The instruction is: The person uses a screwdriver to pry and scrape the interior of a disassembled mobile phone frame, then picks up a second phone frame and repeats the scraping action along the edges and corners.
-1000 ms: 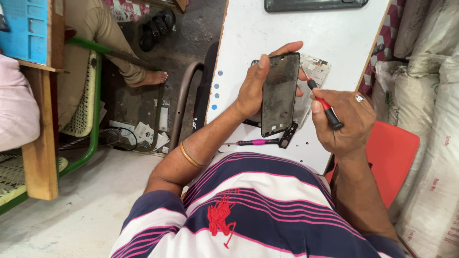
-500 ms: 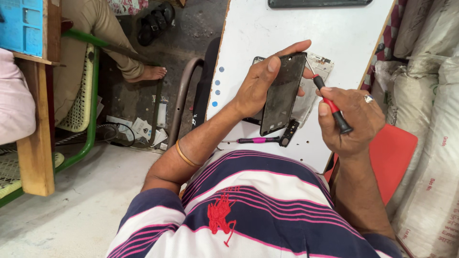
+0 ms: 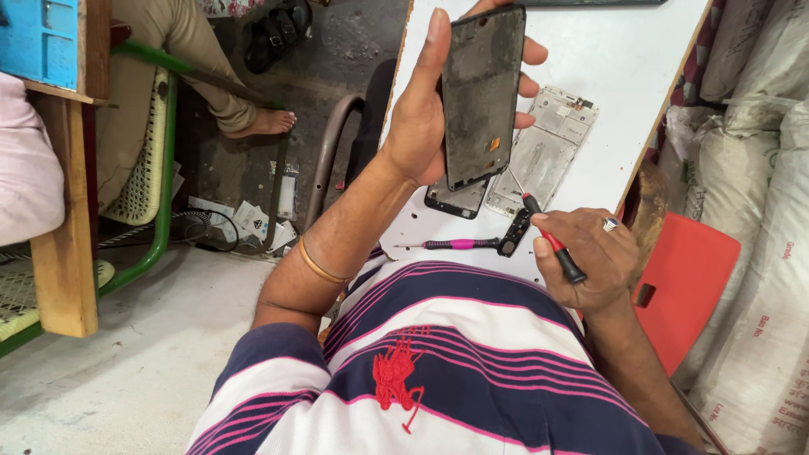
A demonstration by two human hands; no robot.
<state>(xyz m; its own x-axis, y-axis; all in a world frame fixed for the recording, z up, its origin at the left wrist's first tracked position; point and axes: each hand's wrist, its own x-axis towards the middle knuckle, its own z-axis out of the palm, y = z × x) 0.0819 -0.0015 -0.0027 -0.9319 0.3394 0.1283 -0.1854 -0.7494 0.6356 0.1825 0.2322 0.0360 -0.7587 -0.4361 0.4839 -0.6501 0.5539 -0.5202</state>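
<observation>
A: Left hand point(image 3: 425, 118)?

B: Raised above the white table point(image 3: 624, 59), fingers wrapped round a dark phone panel point(image 3: 482, 93), held upright, inner face toward the camera.

A: Right hand point(image 3: 590, 257)?

B: Closed round a red-and-black screwdriver point(image 3: 552, 246), tip pointing up-left, low near the table's near edge.

A: On the table?

B: A silver phone frame point(image 3: 543, 152) flat, just right of the panel. A dark phone part point(image 3: 455, 200) beneath the left wrist. A pink-handled screwdriver point(image 3: 459, 244) beside a small black piece point(image 3: 514, 232).
</observation>
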